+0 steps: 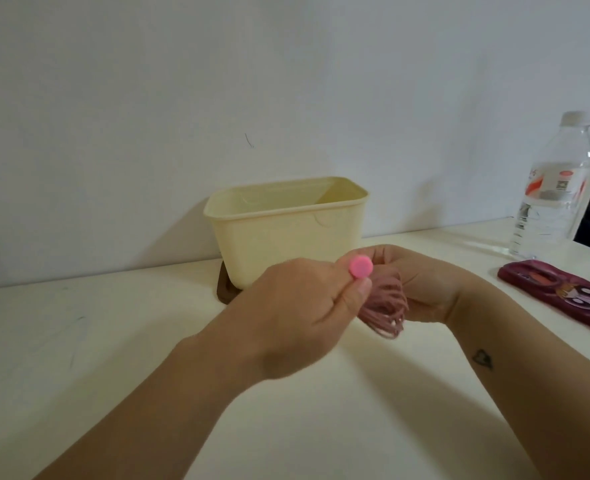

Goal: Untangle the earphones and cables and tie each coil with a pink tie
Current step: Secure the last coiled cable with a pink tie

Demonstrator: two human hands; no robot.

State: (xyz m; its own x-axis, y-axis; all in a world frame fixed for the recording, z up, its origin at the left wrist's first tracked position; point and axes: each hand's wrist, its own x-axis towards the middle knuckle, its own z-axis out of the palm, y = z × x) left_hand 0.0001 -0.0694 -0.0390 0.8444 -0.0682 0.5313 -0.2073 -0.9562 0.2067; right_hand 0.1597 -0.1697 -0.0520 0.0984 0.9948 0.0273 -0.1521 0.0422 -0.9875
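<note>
2 hands meet above desk [79, 341], mid-frame. left hand [297, 313] pinches 1 pink tie [361, 267], round end up, betw thumb and fingers. right hand [421, 289] closed on top of 1 coil [387, 311] of mauve cable, loops hanging below, clear of desk. tie touches coil's upper end; wrapped or not: can't tell. behind: 1 cream tub [286, 233] on brown base. right edge: 1 water bottle [553, 188], 1 maroon cartoon pouch [563, 296].

Pink cable coil [385, 308] held above table, loops hanging; round pink tie [361, 267] at top.
</note>
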